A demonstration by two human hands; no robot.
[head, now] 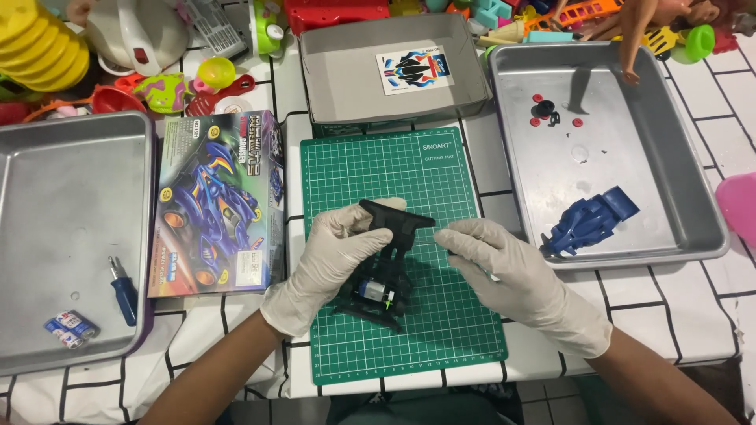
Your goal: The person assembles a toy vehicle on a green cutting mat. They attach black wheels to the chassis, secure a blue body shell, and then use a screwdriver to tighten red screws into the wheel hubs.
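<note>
left hand, right hand: thin matt off-white rubber gloves, wrinkled at fingers. black chassis: matt plastic, small shiny metal motor inside. cutting mat: matt green rubbery sheet. both trays: brushed metal, dull sheen, scuffed. blue car body: glossy plastic. kit box: glossy printed card. grey box lid: matt cardboard. bench: smooth white cloth, black grid.

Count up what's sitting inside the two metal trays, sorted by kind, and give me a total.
Left tray:
Screwdriver: 1
Batteries: 2

Right tray:
Blue car body: 1
Red discs: 3
Black bits: a small cluster, too small to count, taken as 1

Total: 8, with the black cluster as 1.
</note>
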